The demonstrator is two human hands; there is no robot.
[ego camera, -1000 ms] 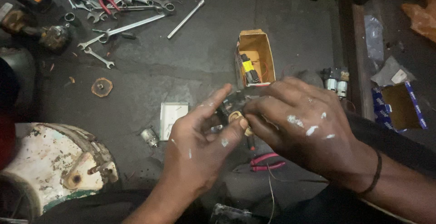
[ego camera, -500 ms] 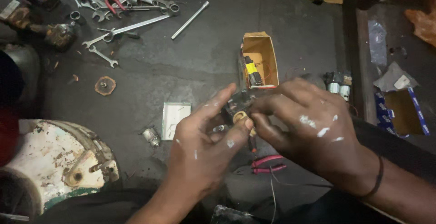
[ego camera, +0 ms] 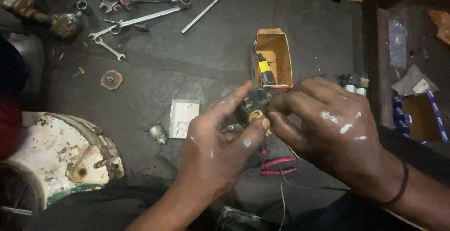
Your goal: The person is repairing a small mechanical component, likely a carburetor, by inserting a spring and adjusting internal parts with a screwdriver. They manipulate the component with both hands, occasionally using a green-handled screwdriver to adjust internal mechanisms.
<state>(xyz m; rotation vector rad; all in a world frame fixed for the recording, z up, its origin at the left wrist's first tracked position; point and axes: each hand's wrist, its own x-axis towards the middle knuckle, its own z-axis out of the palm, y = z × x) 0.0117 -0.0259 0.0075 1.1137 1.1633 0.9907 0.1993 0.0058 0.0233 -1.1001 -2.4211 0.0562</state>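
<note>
Both hands have drifted slightly lower-right since earlier; left hand (ego camera: 213, 153) and right hand (ego camera: 335, 132) keep a narrow grip on the small black part (ego camera: 253, 105), above the worktop (ego camera: 187, 67), near the orange box (ego camera: 276, 57).

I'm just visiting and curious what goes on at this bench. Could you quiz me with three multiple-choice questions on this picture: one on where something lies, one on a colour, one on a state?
1. Where does the open cardboard box lie?
A. Beyond the hands
B. On the white drum
C. Under the wrenches

2. What colour are the handles of the pliers under the hands?
A. Blue
B. Pink-red
C. Green

3. How is the small dark part held?
A. Lying loose
B. By one hand
C. Between both hands

Answers: 1 A, the box sits farther up the bench; 2 B, handles show pink-red; 3 C, left hand and right hand both pinch it.
</note>
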